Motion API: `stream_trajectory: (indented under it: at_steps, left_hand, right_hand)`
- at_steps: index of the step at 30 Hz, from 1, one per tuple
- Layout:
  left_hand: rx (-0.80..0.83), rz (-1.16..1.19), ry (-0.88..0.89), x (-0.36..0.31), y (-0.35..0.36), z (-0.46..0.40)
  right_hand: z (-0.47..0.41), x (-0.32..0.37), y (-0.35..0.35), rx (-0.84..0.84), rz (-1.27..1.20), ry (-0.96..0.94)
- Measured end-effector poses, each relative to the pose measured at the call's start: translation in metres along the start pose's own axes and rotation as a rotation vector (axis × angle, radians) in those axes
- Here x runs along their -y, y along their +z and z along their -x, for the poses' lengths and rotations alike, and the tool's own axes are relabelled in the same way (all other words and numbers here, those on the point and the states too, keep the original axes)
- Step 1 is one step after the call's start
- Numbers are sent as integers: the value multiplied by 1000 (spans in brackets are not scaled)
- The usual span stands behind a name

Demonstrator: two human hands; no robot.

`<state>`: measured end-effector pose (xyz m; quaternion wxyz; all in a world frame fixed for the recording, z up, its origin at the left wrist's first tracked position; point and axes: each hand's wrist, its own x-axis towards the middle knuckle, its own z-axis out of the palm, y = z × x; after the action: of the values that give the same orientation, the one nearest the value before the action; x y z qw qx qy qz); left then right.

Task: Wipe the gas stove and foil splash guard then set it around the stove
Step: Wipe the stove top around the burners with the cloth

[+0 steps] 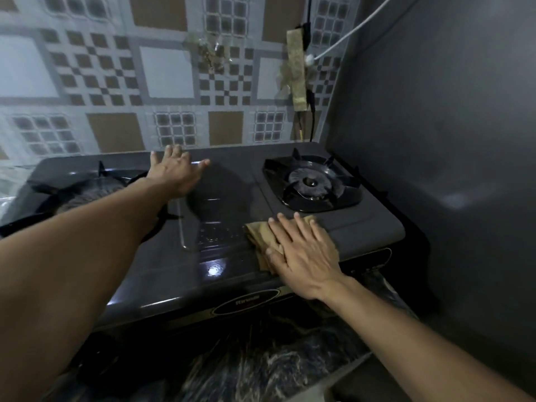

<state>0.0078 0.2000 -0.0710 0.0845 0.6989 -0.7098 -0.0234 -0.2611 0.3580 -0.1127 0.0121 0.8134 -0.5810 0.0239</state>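
A dark two-burner gas stove (226, 198) fills the middle of the head view. Its right burner (311, 182) sits near the grey side wall, and my left forearm partly hides the left burner (84, 190). My left hand (177, 172) lies flat with spread fingers on the stove top near its back edge. My right hand (304, 253) presses a folded tan cloth (262, 236) flat on the stove top in front of the right burner. The foil splash guard cannot be made out.
A checkered tiled wall (145, 82) stands behind the stove. A taped yellowish strip (297, 71) with black cables and a white cord hangs at the back right. A plain grey wall (435, 140) closes the right side. The stove stands on a dark marbled counter (261, 358).
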Motion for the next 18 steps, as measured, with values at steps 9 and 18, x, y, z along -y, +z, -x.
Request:
stream_trajectory:
  at_steps: [9, 18]
  left_hand:
    - [61, -53, -228, 54, -4, 32]
    - [161, 24, -243, 55, -3, 20]
  right_hand:
    - [-74, 26, -13, 158, -133, -114]
    - [-156, 26, -14, 232, -166, -66]
